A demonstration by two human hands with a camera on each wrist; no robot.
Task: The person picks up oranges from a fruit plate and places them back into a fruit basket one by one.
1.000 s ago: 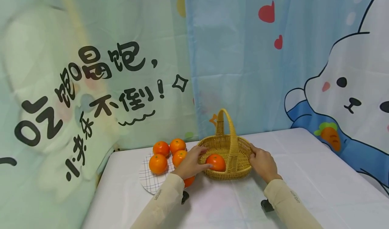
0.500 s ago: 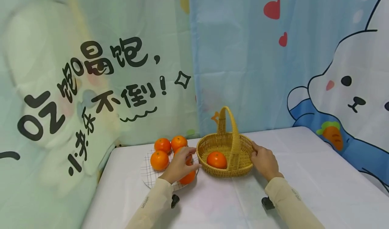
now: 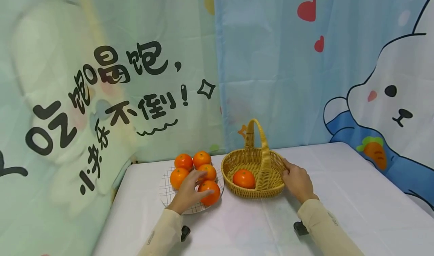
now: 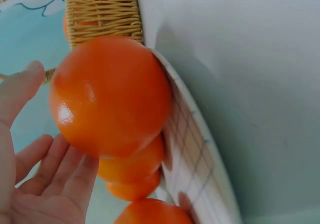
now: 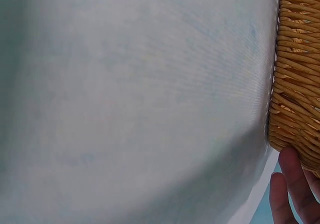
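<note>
Five oranges (image 3: pixel 179 179) sit on the checked plate (image 3: pixel 166 190). The left hand (image 3: pixel 187 195), shifted leftward from the basket (image 3: pixel 252 163), spreads loosely beside the nearest, palm visible in the left-wrist view. Inside the basket rests another orange (image 3: pixel 244 179). The right hand (image 3: pixel 298 182) touches its outer wall; whether gripping, I can't tell.

Oranges (image 4: pixel 112 94): smooth, glossy skin, with a bright highlight on the nearest.
Basket (image 5: pixel 300 74): woven strands, rough and ribbed, with a faint sheen; whether natural or plastic cannot be told.
Plate (image 4: pixel 187 134): smooth and hard-looking, printed with a thin grid.
Bench (image 3: pixel 244 226): white covering, matt, lightly creased, like cloth.
Curtain (image 3: pixel 271 60): thin printed cloth, softly creased, mostly matt.
Sleeves (image 3: pixel 320 226): matt cloth, slightly wrinkled.
</note>
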